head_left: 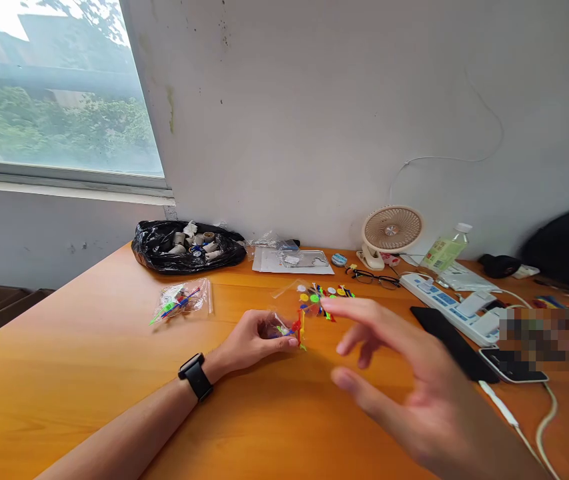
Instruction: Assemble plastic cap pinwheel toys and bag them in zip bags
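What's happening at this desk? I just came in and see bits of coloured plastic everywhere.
A person sits at an orange wooden table. Their left hand, black smartwatch on the wrist, grips a small clear plastic bag with colourful plastic picks poking out. The right hand hovers open and blurred, holding nothing. A loose pile of colourful plastic picks and discs lies just beyond, and another filled clear zip bag lies further left.

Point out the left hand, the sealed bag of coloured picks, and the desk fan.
left hand (pixel 254 340): head view, on the back of the hand.
sealed bag of coloured picks (pixel 183 301): head view, middle of the clear bag.
desk fan (pixel 392 230): head view, centre of the round grille.
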`<state>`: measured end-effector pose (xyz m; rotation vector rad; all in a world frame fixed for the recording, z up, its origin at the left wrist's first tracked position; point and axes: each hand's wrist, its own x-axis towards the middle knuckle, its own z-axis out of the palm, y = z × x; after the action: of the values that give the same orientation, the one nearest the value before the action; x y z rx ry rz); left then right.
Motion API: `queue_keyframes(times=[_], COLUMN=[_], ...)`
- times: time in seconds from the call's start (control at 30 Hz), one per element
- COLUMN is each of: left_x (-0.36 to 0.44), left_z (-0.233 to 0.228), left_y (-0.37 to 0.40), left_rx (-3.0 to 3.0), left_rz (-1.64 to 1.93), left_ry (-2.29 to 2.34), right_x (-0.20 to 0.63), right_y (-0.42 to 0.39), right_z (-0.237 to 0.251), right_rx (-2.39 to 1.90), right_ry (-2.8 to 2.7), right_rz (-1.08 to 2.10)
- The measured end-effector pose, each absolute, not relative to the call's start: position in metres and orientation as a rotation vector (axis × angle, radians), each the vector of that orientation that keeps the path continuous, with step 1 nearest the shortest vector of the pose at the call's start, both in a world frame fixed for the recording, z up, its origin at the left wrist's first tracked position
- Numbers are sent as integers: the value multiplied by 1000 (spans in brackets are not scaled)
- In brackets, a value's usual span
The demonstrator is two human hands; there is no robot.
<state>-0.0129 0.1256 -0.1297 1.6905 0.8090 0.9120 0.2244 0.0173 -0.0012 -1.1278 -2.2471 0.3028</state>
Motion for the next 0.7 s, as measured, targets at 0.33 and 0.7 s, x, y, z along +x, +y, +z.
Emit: queue_keyframes(times=[0.33,0.7], left_x=[-13,-13], left_z=[-133,-129], left_y=[127,124], left_rx=[1680,1708], left_rz=[919,929], left_ry=[822,855], right_x=[198,199], right_y=[74,84], right_z=[-7,2], right_rx=[-1282,-1275], right_ry=[-2367,-2419], right_rz=[376,508])
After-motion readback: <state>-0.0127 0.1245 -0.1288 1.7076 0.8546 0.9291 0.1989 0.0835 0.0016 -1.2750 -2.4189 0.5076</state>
